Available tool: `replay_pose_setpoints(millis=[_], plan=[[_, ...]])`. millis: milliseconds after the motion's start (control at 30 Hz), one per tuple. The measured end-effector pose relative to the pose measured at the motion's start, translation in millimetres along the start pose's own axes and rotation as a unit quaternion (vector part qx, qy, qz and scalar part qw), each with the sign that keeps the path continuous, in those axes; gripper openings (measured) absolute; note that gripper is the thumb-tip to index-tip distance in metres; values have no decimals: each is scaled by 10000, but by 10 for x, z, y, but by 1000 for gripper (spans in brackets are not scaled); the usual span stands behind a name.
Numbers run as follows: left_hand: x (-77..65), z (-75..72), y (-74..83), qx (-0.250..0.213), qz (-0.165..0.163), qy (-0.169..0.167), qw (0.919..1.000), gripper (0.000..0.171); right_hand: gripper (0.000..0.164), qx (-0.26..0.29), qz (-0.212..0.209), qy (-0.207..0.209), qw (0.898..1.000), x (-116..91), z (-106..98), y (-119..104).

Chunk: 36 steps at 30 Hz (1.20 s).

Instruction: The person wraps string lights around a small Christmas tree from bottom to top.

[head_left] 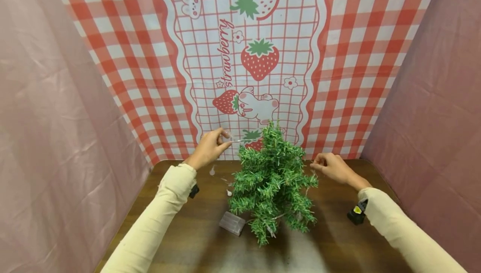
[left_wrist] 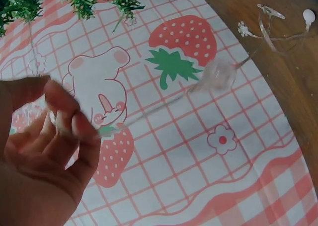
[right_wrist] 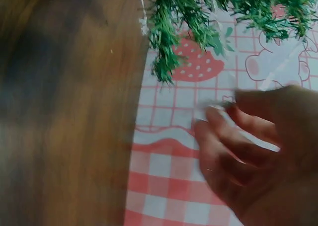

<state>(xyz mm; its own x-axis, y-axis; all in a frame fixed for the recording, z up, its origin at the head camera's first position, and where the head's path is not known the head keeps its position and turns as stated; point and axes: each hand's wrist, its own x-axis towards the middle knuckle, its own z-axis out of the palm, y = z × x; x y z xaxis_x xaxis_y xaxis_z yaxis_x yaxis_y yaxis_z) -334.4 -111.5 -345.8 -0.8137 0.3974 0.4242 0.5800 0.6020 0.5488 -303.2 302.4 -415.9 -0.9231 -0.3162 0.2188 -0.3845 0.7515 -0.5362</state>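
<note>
A small artificial Christmas tree (head_left: 276,173) stands upright on the table between both hands. To its left, my left hand (head_left: 211,147) pinches a thin clear string of lights. In the left wrist view the wire (left_wrist: 158,108) runs from the thumb and finger of that left hand (left_wrist: 54,151) to a blurred clear bulb (left_wrist: 218,74). At the tree's right side is my right hand (head_left: 332,167), fingers curled. Blurred in the right wrist view, the right hand (right_wrist: 248,151) pinches a thin strand at its fingertips. A clear battery box (head_left: 231,223) lies at the tree's front left.
Loose bulbs (head_left: 229,193) of the string lie left of the tree on the brown wooden table (head_left: 180,223). Behind stands a red and white checked cloth (head_left: 349,77) with strawberries. Pink curtains (head_left: 424,110) close off both sides.
</note>
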Motion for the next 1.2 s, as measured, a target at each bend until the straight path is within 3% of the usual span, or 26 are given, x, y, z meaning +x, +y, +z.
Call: replay_pose_setpoints(millis=[100,233,400,567,633,733,867,1000,1100,1200], plan=[[-1,22,-11,130,-42,503,9986,17,26,129,87,743,9971,7,55,22],[25,51,-17,230,89,1345,9906,13,29,547,273,1728,9831,39,94,26],[70,91,12,320,367,2118,9761,18,26,1192,353,2780,9525,112,157,-21],[111,132,65,81,734,2562,9638,17,22,1318,-3,3862,9130,160,201,-156],[120,141,92,-39,971,2684,9584,18,21,1285,-205,4154,9003,172,202,-223],[139,137,121,-202,1163,3000,9466,17,18,1269,-413,4360,8900,190,197,-303],[151,131,117,-250,1144,3395,9333,12,15,1284,-523,4462,8841,203,209,-352],[131,119,150,-99,1316,3362,9325,13,13,1223,-572,4466,8845,205,226,-359],[156,93,196,10,1280,3305,9351,18,13,1103,-506,4271,8960,237,221,-323],[222,80,194,184,878,3318,9391,19,18,839,-339,3815,9199,279,226,-244]])
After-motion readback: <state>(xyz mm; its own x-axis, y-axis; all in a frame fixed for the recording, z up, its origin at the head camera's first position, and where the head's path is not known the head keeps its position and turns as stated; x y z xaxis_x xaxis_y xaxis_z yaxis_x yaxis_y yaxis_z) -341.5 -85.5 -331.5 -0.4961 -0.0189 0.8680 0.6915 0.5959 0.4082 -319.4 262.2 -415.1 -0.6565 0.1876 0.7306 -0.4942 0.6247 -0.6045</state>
